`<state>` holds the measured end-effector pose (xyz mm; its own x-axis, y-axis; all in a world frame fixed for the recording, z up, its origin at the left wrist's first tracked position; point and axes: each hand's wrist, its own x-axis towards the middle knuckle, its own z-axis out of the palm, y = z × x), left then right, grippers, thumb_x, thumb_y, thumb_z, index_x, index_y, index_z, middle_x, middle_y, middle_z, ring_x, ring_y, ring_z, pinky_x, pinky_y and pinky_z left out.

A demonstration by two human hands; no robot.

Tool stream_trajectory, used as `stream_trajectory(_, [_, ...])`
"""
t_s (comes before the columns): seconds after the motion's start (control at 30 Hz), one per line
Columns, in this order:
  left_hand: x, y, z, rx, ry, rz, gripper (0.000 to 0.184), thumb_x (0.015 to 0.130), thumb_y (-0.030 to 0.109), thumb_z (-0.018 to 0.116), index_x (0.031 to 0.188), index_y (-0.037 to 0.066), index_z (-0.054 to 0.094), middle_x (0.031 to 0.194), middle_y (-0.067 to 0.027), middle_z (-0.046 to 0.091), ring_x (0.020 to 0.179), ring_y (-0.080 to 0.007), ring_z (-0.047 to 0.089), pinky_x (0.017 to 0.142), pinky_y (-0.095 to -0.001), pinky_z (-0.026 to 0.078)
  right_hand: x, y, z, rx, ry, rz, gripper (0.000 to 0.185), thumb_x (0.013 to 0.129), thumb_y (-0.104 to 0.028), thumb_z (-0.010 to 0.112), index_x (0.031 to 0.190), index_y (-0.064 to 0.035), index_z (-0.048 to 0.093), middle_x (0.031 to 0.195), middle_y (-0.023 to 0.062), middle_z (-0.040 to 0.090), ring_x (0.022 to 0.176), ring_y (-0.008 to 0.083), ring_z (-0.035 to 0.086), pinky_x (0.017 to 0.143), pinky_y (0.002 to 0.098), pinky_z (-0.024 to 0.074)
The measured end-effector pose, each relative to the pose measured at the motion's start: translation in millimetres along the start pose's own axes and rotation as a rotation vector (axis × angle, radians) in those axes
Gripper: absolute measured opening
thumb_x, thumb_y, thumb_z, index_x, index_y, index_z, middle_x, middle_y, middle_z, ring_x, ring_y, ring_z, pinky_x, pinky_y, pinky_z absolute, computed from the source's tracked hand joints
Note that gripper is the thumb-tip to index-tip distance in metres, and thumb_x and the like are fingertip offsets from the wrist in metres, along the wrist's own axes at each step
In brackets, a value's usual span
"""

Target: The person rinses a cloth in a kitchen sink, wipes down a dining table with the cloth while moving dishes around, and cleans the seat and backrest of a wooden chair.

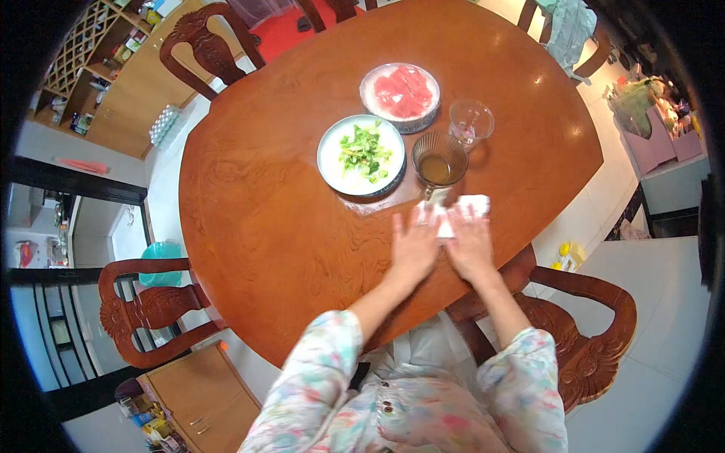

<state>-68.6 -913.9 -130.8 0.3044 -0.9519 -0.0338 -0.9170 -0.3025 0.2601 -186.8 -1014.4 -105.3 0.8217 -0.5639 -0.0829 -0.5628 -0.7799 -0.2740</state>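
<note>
A white folded cloth or paper towel [476,204] lies on the wooden table near its front edge. My right hand [470,245] rests flat on it with the fingers stretched forward. Beside it, my left hand [414,243] reaches the cloth's left side, fingers extended and slightly blurred. Just beyond the fingertips stands a brown-tinted glass cup [439,164] with brownish liquid in it. Behind that is a clear glass bowl [471,121]. To the left sits a pale bowl [332,155] holding chopped green leaves, and farther back a bowl [429,112] with pinkish-red pieces.
The polished wooden table [257,189] has carved chairs around it, including one at the right front [604,294] and one at the left [143,309]. Clear plastic [377,202] lies partly under the greens bowl. A turquoise bin [160,264] stands on the floor.
</note>
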Motion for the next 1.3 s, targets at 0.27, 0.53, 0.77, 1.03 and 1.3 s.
stream_trajectory(0.27, [-86,21,-7,-0.177,-0.018,0.069,0.056,0.09,0.028,0.049,0.142,0.015,0.034,0.148,-0.0091,0.031,0.138,-0.0292,0.026,0.107,-0.0627,0.009,-85,-32,18,-0.089,-0.119,0.03,0.061,0.087,-0.032,0.053,0.14,-0.0076,0.035,0.149,0.0107,0.027,0.14,0.034,0.013,0.112,0.0545,0.0078])
stream_trajectory(0.53, [-78,-104,-34,-1.028,0.537,-0.647,0.058,0.092,0.037,0.054,0.137,0.005,0.038,0.129,-0.0153,0.05,0.105,-0.0206,0.056,0.087,-0.0355,0.048,21,-95,32,0.702,0.07,-0.108,0.079,0.082,-0.027,0.062,0.142,0.0024,0.021,0.147,0.0257,0.022,0.135,0.0378,0.025,0.109,0.049,0.0199])
stream_trajectory(0.77, [42,-195,-75,-1.487,0.35,-0.776,0.052,0.094,0.05,0.041,0.123,0.007,0.047,0.09,-0.0068,0.063,0.064,-0.0108,0.057,0.045,-0.0231,0.045,148,-102,30,1.395,0.117,0.464,0.066,0.096,-0.035,0.041,0.147,-0.0107,0.007,0.117,0.0227,0.048,0.065,0.022,0.051,0.049,0.0312,0.0421])
stream_trajectory(1.03, [21,-222,-67,-1.568,0.317,-0.817,0.044,0.097,0.045,0.034,0.125,0.013,0.047,0.076,-0.0048,0.063,0.048,-0.0123,0.056,0.033,-0.0209,0.039,146,-122,37,1.328,-0.01,0.417,0.057,0.097,-0.044,0.035,0.145,-0.0178,0.019,0.097,0.0165,0.06,0.042,0.0148,0.052,0.033,0.0251,0.0422])
stream_trajectory(1.3, [-98,-303,-91,-1.537,0.496,-0.93,0.041,0.097,0.045,0.038,0.122,0.013,0.048,0.07,-0.0037,0.062,0.044,-0.0108,0.051,0.032,-0.0209,0.035,127,-231,53,1.207,-0.291,0.181,0.067,0.095,-0.036,0.043,0.146,-0.004,0.014,0.151,0.0181,0.016,0.13,0.0329,0.035,0.048,0.0293,0.0556])
